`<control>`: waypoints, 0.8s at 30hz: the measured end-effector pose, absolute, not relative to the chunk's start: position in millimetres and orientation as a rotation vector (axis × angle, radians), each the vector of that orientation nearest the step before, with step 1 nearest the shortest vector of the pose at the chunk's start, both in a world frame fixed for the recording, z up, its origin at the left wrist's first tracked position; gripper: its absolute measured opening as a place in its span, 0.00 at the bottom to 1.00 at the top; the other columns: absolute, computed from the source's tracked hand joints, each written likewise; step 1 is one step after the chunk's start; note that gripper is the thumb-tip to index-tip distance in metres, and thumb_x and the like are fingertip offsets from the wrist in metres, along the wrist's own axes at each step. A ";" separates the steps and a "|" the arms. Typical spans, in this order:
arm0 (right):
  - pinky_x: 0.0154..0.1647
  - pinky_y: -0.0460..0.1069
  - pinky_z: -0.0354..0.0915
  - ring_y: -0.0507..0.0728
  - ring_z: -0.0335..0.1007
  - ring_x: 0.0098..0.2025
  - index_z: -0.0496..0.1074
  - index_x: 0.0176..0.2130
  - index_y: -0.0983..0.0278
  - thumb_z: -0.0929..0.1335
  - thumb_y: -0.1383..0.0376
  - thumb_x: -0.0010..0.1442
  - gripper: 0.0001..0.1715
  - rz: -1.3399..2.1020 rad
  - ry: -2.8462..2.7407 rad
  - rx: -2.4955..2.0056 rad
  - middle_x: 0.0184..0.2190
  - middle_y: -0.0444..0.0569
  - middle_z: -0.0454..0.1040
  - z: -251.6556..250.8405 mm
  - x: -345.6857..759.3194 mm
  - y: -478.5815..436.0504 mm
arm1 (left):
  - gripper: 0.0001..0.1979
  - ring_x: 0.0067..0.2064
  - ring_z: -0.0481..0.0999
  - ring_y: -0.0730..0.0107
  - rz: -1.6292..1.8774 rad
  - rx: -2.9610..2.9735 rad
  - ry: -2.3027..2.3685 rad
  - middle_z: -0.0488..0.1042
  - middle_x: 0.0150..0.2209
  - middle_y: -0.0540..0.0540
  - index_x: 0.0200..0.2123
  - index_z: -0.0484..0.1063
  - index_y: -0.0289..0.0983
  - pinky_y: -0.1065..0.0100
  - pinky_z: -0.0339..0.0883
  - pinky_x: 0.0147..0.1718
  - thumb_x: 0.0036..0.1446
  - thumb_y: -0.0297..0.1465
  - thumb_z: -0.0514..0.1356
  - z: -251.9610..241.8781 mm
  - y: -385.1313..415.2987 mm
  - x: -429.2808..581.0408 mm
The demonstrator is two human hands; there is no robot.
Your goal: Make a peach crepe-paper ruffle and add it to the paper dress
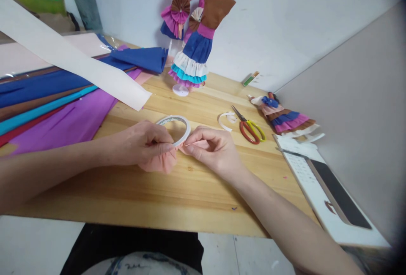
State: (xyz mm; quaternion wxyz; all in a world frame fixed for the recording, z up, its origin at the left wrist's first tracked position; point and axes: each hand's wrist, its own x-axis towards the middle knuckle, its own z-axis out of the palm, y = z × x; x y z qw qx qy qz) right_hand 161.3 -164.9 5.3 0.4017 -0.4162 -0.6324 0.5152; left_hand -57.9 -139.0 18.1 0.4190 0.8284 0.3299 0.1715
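Observation:
A roll of double-sided tape (183, 123) stands on edge between my hands, above the wooden table. Along its lower rim runs a gathered strip of peach crepe paper (160, 162). My left hand (152, 142) pinches the strip against the roll, and ruffled paper hangs below its fingers. Close by on the right, my right hand (214, 146) has thumb and forefinger closed on the same peach strip next to the roll. Part of the strip is hidden inside the right palm.
Scissors (250, 128) with red and yellow handles lie beyond my right hand, beside a curled white strip (224, 122). Dolls in layered paper dresses (193, 57) stand at the back. Another dressed doll (285, 116) lies right, near a white board (304, 173). Coloured paper sheets (68, 118) cover the left.

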 end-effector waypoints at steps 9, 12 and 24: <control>0.25 0.47 0.65 0.51 0.69 0.23 0.73 0.27 0.63 0.76 0.60 0.47 0.12 1.366 -1.518 -1.177 0.21 0.43 0.74 4.7 161.1 -164.4 | 0.18 0.29 0.71 0.73 0.425 2.055 0.801 0.74 0.27 0.48 0.29 0.78 0.34 0.74 0.61 0.27 0.63 0.37 0.54 15.9 -138.2 -58.5; 0.23 0.46 0.63 0.50 0.68 0.22 0.71 0.26 0.63 0.77 0.60 0.45 0.14 1.337 -1.503 -1.210 0.20 0.43 0.73 5.2 161.0 -163.3 | 0.20 0.28 0.68 0.74 0.435 2.095 0.794 0.71 0.26 0.49 0.27 0.76 0.33 0.74 0.59 0.26 0.64 0.38 0.53 14.7 -138.2 -58.2; 0.24 0.46 0.63 0.52 0.71 0.24 0.67 0.24 0.63 0.77 0.60 0.43 0.17 1.443 -1.438 -1.248 0.21 0.44 0.75 4.5 159.5 -162.0 | 0.19 0.27 0.68 0.74 0.480 2.192 0.694 0.70 0.24 0.49 0.24 0.73 0.35 0.72 0.58 0.28 0.65 0.35 0.52 14.7 -138.7 -57.2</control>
